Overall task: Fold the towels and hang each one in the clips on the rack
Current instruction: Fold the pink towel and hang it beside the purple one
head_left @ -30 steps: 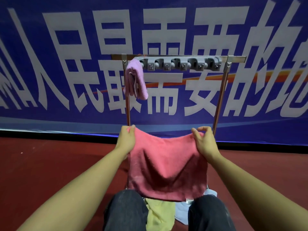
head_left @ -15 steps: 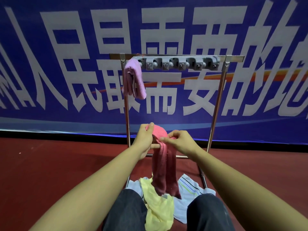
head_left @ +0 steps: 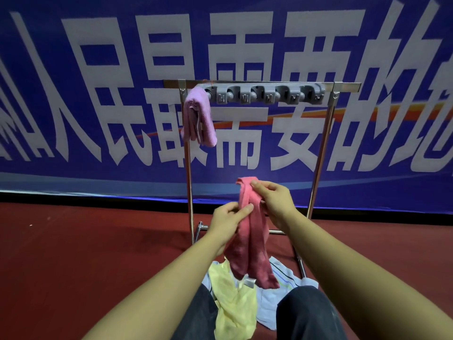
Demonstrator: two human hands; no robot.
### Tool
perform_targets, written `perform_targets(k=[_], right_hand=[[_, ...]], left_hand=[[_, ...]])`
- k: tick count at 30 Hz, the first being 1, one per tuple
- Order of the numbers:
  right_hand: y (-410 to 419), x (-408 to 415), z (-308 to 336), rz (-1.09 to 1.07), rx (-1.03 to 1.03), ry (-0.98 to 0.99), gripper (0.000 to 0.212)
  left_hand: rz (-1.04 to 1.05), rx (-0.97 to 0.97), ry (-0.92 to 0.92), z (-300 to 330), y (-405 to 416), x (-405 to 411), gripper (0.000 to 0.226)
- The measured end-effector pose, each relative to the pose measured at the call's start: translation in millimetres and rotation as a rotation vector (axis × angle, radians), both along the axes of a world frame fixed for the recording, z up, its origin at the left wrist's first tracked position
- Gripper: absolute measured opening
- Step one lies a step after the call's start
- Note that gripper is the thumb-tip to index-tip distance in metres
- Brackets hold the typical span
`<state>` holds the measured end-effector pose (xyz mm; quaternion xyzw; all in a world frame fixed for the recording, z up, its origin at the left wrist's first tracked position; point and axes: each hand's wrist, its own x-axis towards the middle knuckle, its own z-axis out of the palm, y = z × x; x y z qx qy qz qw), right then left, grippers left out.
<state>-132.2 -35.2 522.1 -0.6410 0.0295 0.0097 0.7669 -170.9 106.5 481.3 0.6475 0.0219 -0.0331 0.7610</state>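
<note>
A red-pink towel (head_left: 250, 244) hangs folded lengthwise in front of me. My right hand (head_left: 275, 202) pinches its top fold. My left hand (head_left: 226, 220) grips it a little lower on the left side. Behind stands a metal rack (head_left: 318, 153) with a grey strip of clips (head_left: 267, 94) along its top bar. A lilac towel (head_left: 198, 116) hangs folded from the leftmost clip; the other clips hold nothing.
A yellow towel (head_left: 232, 307) and a white striped towel (head_left: 279, 290) lie on the red floor (head_left: 85, 253) between my knees, at the rack's foot. A blue banner (head_left: 73, 94) with large white characters covers the wall behind.
A second ago I held the red-pink towel spread wide by its top corners. I have brought the hands together, folding it into a narrow strip; my left hand has slid lower.
</note>
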Motion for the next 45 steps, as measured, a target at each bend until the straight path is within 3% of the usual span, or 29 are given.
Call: perform_targets(k=[5,9,16,20,23,25,27,29,34,39,45], right_hand=[[0,-7,0,0.134,0.127,0.067,0.045],[-1,-10,-8,0.21,0.121,0.152,0.06],[7,-15,-26,0.241,0.294,0.126,0.035],[14,-15,-30,0.128,0.469,0.148,0.029],[19,-12,-37,0.018,0.491,0.189,0.022],[21,-9,-46,0.031,0.37,0.174,0.031],[19,-3,-56,0.074,0.124,0.135,0.055],[14,-3,-56,0.107,-0.102,0.075,0.067],[-7,0,-54,0.109,-0.343,0.002,0.053],[-42,8,-51,0.017,-0.792,-0.074,0.04],[-82,16,-55,-0.013,-1.027,0.004,0.025]], left_hand=[[0.105,-0.036,-0.012,-2,-8,11,0.009],[0.177,-0.045,0.01,-10,-2,17,0.012],[0.14,-0.176,0.005,-4,9,20,0.019],[0.107,-0.28,0.027,-6,8,19,0.027],[0.101,-0.323,0.038,-6,4,15,0.026],[0.11,-0.297,0.031,-9,-1,15,0.023],[0.131,-0.268,0.033,-14,-2,16,0.022],[0.127,-0.238,0.019,-20,-1,16,0.023],[0.127,0.026,-0.04,-27,20,18,0.018],[0.145,0.348,-0.065,-36,60,30,0.009],[0.331,0.243,0.003,-40,98,37,0.014]])
